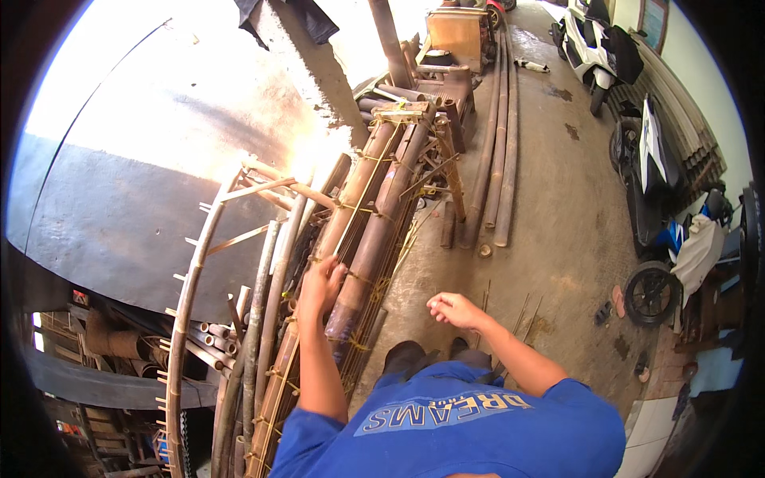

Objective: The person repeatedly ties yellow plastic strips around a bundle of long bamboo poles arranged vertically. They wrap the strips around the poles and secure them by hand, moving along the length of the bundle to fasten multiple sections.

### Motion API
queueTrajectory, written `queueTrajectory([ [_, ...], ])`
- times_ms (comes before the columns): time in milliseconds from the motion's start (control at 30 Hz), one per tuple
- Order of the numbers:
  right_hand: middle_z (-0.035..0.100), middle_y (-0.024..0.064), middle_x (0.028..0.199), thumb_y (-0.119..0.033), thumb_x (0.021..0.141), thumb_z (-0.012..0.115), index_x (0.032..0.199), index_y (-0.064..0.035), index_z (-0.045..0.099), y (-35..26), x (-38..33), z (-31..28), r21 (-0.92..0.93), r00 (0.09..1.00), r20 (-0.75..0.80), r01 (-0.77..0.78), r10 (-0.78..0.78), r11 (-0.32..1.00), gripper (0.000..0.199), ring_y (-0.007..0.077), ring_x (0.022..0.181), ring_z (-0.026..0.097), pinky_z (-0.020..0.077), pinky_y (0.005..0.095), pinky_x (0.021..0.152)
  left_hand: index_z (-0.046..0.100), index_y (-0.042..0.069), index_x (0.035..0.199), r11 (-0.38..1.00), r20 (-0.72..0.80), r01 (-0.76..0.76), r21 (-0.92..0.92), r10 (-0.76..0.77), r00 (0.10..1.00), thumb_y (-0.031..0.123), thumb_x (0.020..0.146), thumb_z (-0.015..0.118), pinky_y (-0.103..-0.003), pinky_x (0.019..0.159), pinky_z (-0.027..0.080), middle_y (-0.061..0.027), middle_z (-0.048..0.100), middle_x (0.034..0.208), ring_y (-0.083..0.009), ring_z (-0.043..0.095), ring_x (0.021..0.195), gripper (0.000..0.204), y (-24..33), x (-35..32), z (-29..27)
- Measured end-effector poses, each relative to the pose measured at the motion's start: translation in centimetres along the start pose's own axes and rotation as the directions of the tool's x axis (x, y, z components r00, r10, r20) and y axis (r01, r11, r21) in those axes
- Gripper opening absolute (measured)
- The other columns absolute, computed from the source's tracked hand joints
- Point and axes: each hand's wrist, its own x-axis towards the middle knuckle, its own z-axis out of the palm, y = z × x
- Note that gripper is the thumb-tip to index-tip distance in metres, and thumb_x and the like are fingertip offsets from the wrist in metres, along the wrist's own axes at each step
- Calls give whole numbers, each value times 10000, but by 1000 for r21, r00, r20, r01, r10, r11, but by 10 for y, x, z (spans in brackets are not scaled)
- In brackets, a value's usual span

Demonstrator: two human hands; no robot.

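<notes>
- Bamboo poles (374, 215) lie bundled before us, their long axis running away and up-right.
- Our left hand (320, 287) grips one pole of it, fingers closed.
- Our right hand (453, 309) hovers loosely curled over the floor (558, 239), holding nothing.

Showing brown, mottled with darker patches: the bamboo frame (374, 215) under the left hand (319, 287). Running yellow around that frame: thin binding strips (362, 209). Leaning pale tan left of the frame: a curved ladder-like rail (195, 271). Lying grey with dark stains right of the frame: the concrete floor (558, 207). Standing white and black beyond: a scooter (598, 44). Wearing blue below: sleeves (470, 422).
</notes>
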Motion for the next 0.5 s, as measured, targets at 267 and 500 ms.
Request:
queueTrajectory([
  [267,632,24,928,-270,1011,489,1125,-52,630,-33,97,-88,168,988,-137,-47,71,985,284,89,773,573,500,241,714,719,23,1014,992,-17,110,56,-109,994,238,857,658,-402,837,531,-225,697,952,-337,689,939,274,-28,209,89],
  [500,635,14,928,-261,1008,501,1100,-56,626,-51,171,-146,75,979,16,-204,204,976,257,86,771,572,484,230,666,700,36,941,999,-89,45,24,-43,995,215,849,646,-453,730,512,-228,680,836,-375,678,822,209,-27,282,134],
])
